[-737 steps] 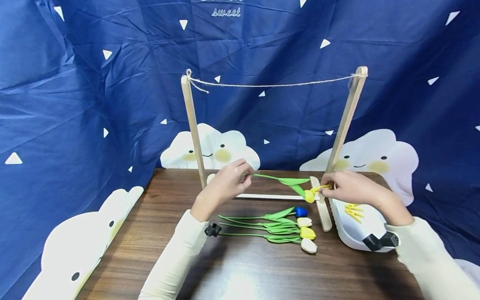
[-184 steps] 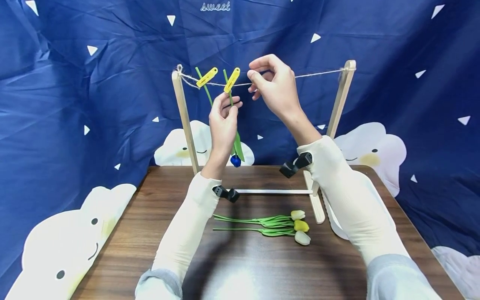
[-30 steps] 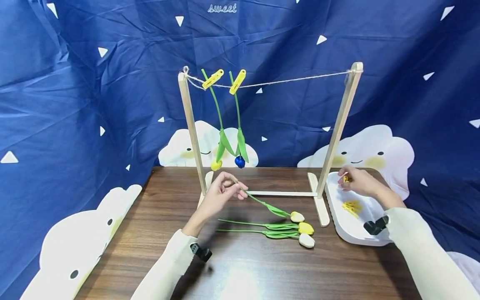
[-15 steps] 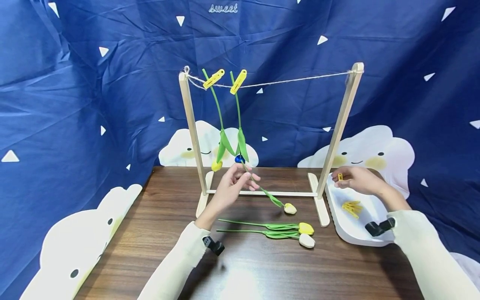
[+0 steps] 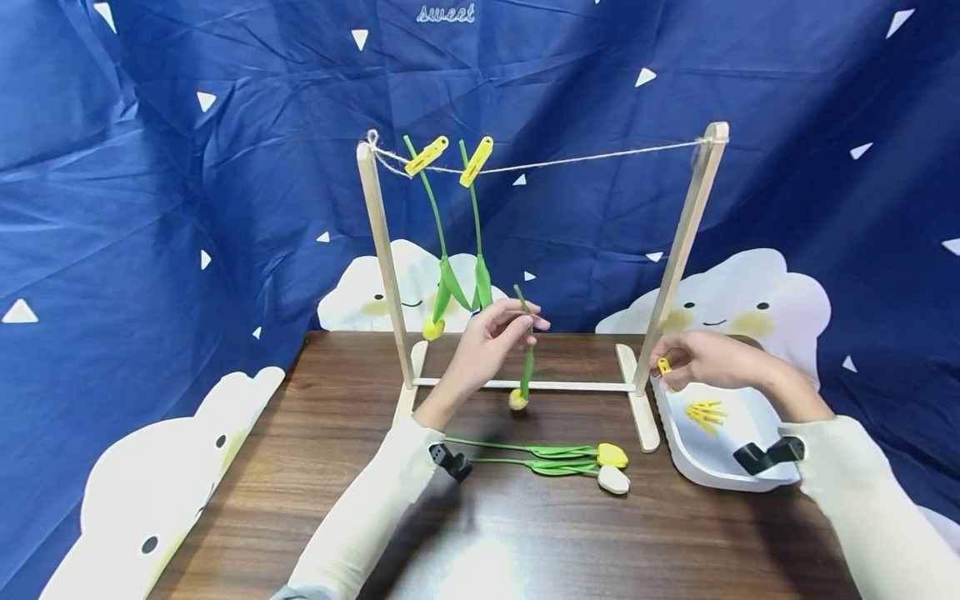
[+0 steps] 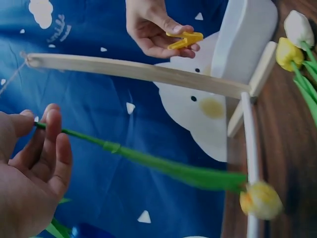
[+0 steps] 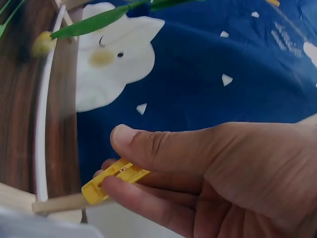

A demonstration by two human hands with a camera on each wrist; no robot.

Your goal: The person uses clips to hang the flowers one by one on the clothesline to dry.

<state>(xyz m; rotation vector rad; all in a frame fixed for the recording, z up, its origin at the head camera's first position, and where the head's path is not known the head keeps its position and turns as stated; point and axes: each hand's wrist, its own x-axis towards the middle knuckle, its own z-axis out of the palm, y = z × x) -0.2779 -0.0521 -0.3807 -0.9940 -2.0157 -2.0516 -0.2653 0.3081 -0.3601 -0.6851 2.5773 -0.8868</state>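
Note:
My left hand (image 5: 498,337) pinches the green stem of a pale yellow artificial tulip (image 5: 519,399), whose head hangs down in front of the rack's crossbar. Between thumb and fingers of my right hand (image 5: 701,360) is a yellow clothespin (image 6: 185,39), held near the rack's right post. A yellow tulip (image 5: 433,328) and a blue tulip (image 6: 91,231) hang head-down from the twine (image 5: 585,158), each by a yellow clothespin. My left hand covers most of the blue head in the head view. A yellow tulip (image 5: 612,455) and a white tulip (image 5: 614,480) lie on the table.
The wooden rack (image 5: 688,217) stands at the back of the brown table (image 5: 300,500), its twine tied between two posts. To its right, a white tray (image 5: 701,477) holds several yellow clothespins (image 5: 706,415). A dark blue cloth (image 5: 187,167) hangs behind and beside the table.
My left hand has lifted the pale yellow tulip off the table and moved right and up; the tulip now hangs almost upright. My right hand has carried the clothespin left to the tray's edge.

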